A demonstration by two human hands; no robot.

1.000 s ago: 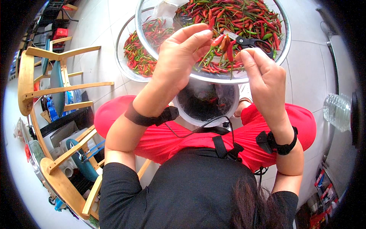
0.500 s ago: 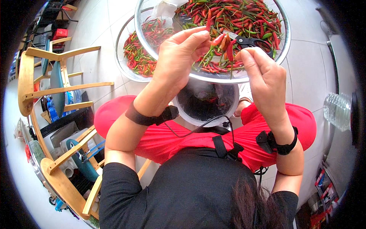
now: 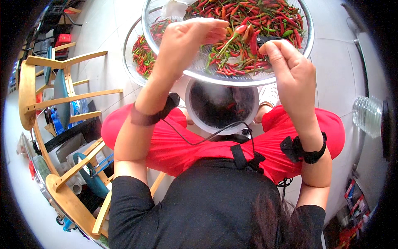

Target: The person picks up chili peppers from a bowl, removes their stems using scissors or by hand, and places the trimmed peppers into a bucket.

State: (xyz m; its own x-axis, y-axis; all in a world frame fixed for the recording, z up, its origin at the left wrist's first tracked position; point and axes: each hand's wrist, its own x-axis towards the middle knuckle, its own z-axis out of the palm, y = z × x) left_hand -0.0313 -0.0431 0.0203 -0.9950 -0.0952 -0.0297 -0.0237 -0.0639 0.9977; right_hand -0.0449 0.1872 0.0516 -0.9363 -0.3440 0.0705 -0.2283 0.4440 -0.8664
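Observation:
My right hand (image 3: 292, 68) is closed, thumb and forefinger pinched at a red chili pepper (image 3: 253, 42). Close beside it are a paler red chili (image 3: 240, 29) and an orange-brown one; whether these are in the same grip I cannot tell. Black-handled scissors (image 3: 262, 40) show just behind the right fingertips, partly hidden, so I cannot see whether that hand also holds them. Over the left part of a big mesh basket (image 3: 195, 72), my left hand (image 3: 186, 41) has its fingers stretched out, slightly blurred, with nothing visible in them. Red and green chilies (image 3: 265, 16) heap the basket.
A second mesh basket (image 3: 127, 62) with smaller chilies sits partly underneath at left. Between my feet stands a pale bucket (image 3: 190, 114) with dark contents and some red bits. Wooden chairs (image 3: 74, 97) lie left; a clear plastic bottle (image 3: 367, 117) is at right. A cable hangs across my lap.
My left hand has moved left and up, away from the chilies, and its fingers have straightened. The right hand has risen slightly. The large basket sits slightly higher in view, uncovering more of the bucket.

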